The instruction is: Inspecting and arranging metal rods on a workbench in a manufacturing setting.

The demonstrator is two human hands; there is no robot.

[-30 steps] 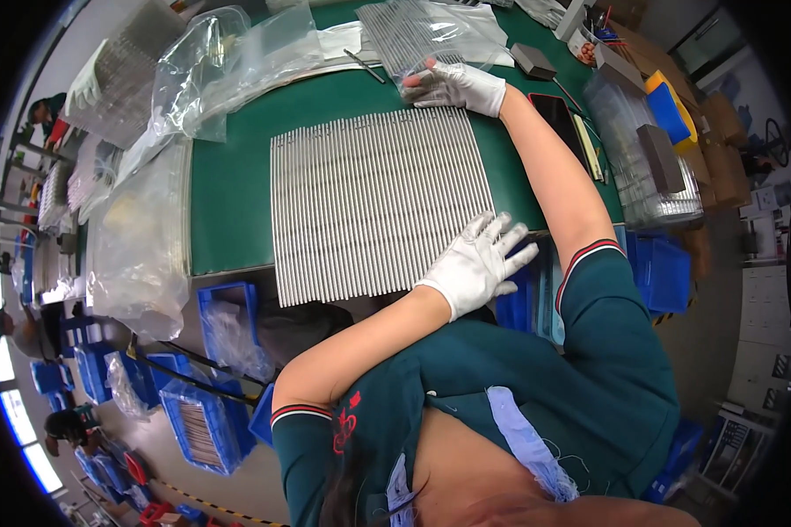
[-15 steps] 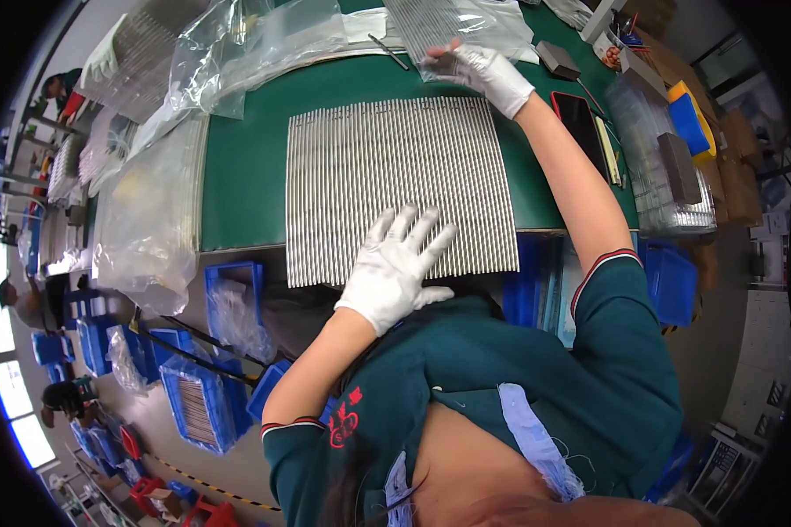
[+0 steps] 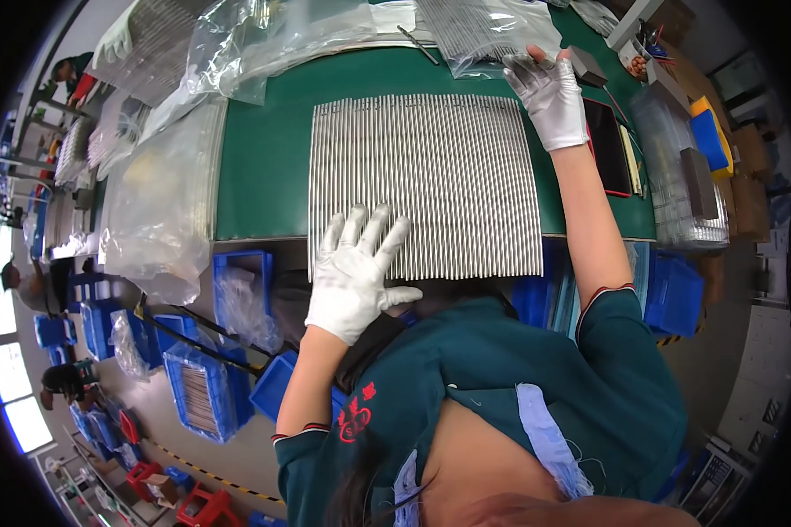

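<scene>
A row of thin silvery metal rods (image 3: 448, 184) lies side by side on the green table (image 3: 264, 176), their near ends sticking out past its front edge. My left hand (image 3: 351, 281), in a white glove, rests flat on the near left part of the rods with its fingers spread. Off the far right corner of the row, my right hand (image 3: 549, 101) is raised above the table. Its white glove leaves some fingertips bare, and its fingers are apart with nothing visible in them. Beyond it lies a clear plastic bag (image 3: 483, 39) of similar rods.
Clear plastic bags (image 3: 163, 202) cover the table's left end. A dark pen-like tool (image 3: 417, 46) lies at the back. To the right are a grey block (image 3: 587, 66), a red-edged phone-like slab (image 3: 608, 149) and a plastic-wrapped stack (image 3: 668, 176). Blue bins (image 3: 206, 391) stand below.
My left hand has slid left over the rods, fingers still spread. My right hand has moved right, away from the bagged rods. The whole view has shifted slightly.
</scene>
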